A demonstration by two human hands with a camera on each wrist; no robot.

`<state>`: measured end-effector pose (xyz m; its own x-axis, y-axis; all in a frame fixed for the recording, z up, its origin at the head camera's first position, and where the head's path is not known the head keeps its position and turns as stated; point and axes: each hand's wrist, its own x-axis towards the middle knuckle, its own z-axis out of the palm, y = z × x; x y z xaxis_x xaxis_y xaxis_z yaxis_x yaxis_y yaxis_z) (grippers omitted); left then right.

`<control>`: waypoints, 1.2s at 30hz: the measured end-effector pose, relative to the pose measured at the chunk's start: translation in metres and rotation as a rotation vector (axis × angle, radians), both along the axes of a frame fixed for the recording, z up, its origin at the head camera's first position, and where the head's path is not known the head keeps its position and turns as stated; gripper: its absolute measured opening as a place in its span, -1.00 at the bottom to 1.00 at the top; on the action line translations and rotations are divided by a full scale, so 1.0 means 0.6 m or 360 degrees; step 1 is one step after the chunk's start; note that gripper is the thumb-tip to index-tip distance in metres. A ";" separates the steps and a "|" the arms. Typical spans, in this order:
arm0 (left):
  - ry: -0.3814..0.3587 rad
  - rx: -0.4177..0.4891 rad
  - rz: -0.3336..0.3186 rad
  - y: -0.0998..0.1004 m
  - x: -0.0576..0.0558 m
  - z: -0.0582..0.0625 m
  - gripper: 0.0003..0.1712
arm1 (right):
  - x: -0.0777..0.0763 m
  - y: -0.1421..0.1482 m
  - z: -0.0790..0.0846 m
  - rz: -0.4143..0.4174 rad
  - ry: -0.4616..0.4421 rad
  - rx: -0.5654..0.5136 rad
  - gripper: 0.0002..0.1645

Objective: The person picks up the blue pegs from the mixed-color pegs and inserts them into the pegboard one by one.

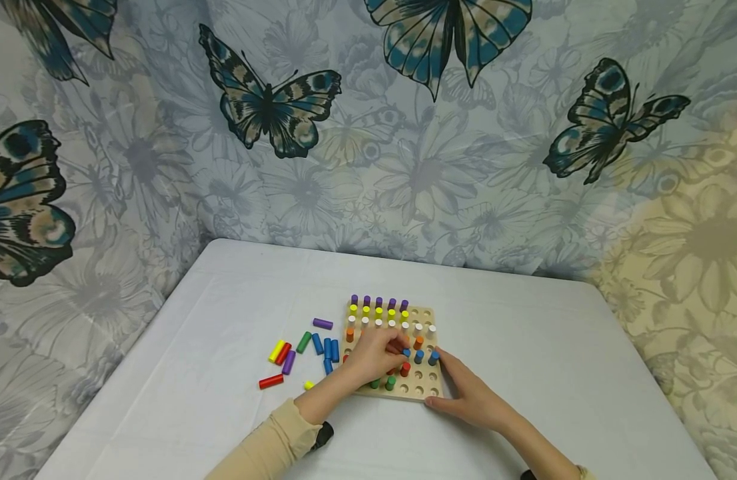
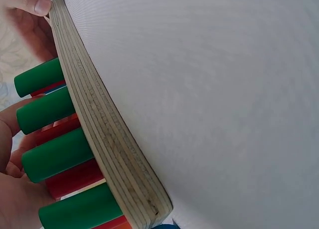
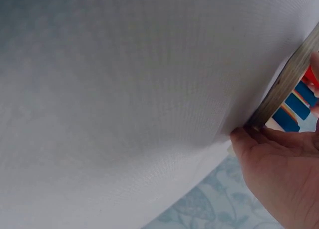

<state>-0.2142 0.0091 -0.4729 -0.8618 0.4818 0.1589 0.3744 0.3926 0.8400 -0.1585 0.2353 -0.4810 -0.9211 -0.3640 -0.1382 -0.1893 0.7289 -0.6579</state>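
Observation:
A wooden pegboard (image 1: 426, 387) lies on the table with rows of purple, yellow, white, orange, blue, red and green pegs standing in it. My left hand (image 1: 374, 353) reaches over the board from the left and pinches a blue peg (image 1: 406, 353) in the blue row; its palm hides part of the rows. Two more blue pegs stand to the right of that one. My right hand (image 1: 470, 393) holds the board's near right corner, thumb at the front edge and fingers along the right side. Green pegs (image 2: 47, 109) line the near edge in the left wrist view.
Loose pegs lie left of the board: several blue ones (image 1: 328, 348), a green (image 1: 304, 342), purple (image 1: 322, 323), yellow (image 1: 276, 351) and red (image 1: 271, 381). A white cloth covers the table (image 1: 512, 320). Butterfly-patterned fabric (image 1: 428, 167) hangs behind it.

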 end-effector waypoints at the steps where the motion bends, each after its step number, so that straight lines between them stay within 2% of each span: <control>1: 0.0001 -0.0003 0.0003 0.000 0.000 0.000 -0.86 | 0.000 0.000 0.000 0.0000 0.0002 -0.0001 0.19; 13: -0.0029 -0.0022 0.0060 -0.006 0.000 0.002 -0.87 | 0.000 -0.002 0.003 -0.0009 0.0006 0.0003 0.19; 17: -0.0106 0.0006 0.0099 -0.012 0.001 0.004 -0.89 | 0.000 -0.003 0.005 -0.0017 -0.0010 0.0012 0.18; 22: -0.0250 0.0119 0.0122 -0.026 0.002 0.006 -0.88 | 0.000 -0.004 0.006 -0.0018 -0.0024 0.0017 0.18; 29: -0.0352 0.0355 0.0120 -0.045 -0.001 0.001 -0.84 | 0.000 -0.004 0.007 -0.0028 -0.0027 0.0017 0.18; 36: -0.0662 0.0594 0.0186 -0.066 0.003 0.013 -0.72 | 0.000 -0.004 0.006 -0.0022 -0.0036 0.0016 0.19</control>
<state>-0.2124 -0.0305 -0.4652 -0.9325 0.3555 -0.0639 -0.0455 0.0600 0.9972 -0.1587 0.2329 -0.4774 -0.9226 -0.3497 -0.1626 -0.1645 0.7381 -0.6544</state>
